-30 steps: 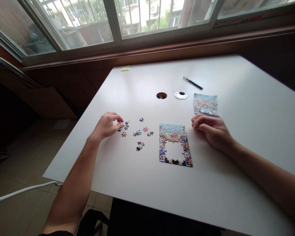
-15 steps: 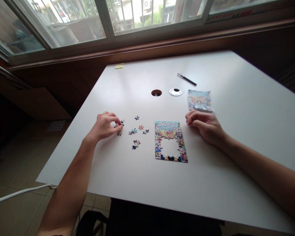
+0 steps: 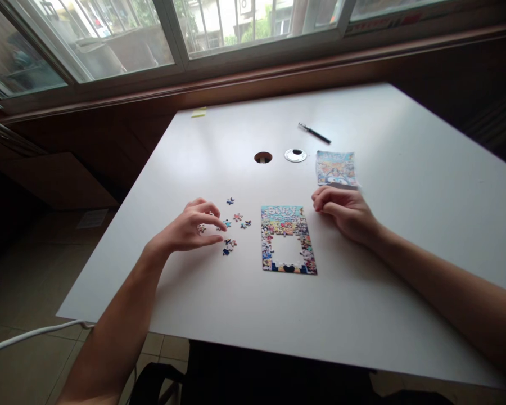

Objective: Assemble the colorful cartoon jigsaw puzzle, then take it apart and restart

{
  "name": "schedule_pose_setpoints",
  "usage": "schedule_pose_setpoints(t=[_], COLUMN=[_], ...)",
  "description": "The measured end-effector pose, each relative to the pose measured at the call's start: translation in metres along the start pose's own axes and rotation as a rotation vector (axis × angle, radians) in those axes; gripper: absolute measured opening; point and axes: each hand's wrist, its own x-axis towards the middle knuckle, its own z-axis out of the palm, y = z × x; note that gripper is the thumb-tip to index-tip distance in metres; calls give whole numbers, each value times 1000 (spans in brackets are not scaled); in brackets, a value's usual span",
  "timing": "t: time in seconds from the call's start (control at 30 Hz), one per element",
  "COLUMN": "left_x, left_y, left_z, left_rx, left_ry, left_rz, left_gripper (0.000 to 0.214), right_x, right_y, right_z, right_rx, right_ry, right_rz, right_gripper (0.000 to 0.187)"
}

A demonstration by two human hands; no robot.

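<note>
A partly assembled colourful jigsaw puzzle (image 3: 284, 220) lies flat on the white table (image 3: 409, 169), with an unfilled gap in its middle. Several loose puzzle pieces (image 3: 237, 217) are scattered to its left. My left hand (image 3: 188, 229) hovers over those pieces with its fingers stretched apart, the index fingertip next to a blue piece (image 3: 227, 224) and the thumb near another small cluster (image 3: 229, 245). My right hand (image 3: 346, 212) rests on the table just right of the puzzle's top corner, fingers curled under. A small printed picture pack (image 3: 336, 167) lies just beyond it.
A black pen (image 3: 314, 133) lies farther back. A round cable hole (image 3: 263, 157) and its metal cap (image 3: 296, 155) sit mid-table. A yellow note (image 3: 198, 112) is at the far left corner. A white cable (image 3: 34, 332) runs over the floor at left. Windows line the far wall.
My left hand has moved right from the leftmost pieces toward those nearer the puzzle, and its pinched fingers have spread. The right hand has stayed still. The camera has shifted slightly.
</note>
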Motion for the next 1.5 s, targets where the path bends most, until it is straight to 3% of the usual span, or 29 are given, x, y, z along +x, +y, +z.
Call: schedule_pose_setpoints(t=[0.17, 0.37, 0.57, 1.0, 1.17, 1.27, 1.5], left_x=[5, 7, 7, 3, 3, 3, 3], left_y=[14, 9, 12, 6, 7, 9, 6], left_z=[14, 21, 18, 9, 9, 7, 8], left_rx=[23, 24, 44, 23, 27, 26, 21], left_ry=[-83, -44, 11, -71, 2, 17, -29], left_rz=[97, 65, 60, 39, 29, 32, 32], left_gripper=[17, 11, 16, 8, 23, 8, 9], right_x=[0, 0, 0, 0, 0, 0, 0], right_y=[-2, -4, -5, -5, -7, -6, -6], right_z=[0, 2, 3, 3, 3, 3, 3], right_rx=[3, -5, 11, -1, -10, -12, -9], right_ry=[2, 8, 10, 0, 11, 11, 10], right_rz=[7, 15, 10, 3, 9, 8, 7], right_gripper=[16, 16, 16, 17, 17, 17, 16])
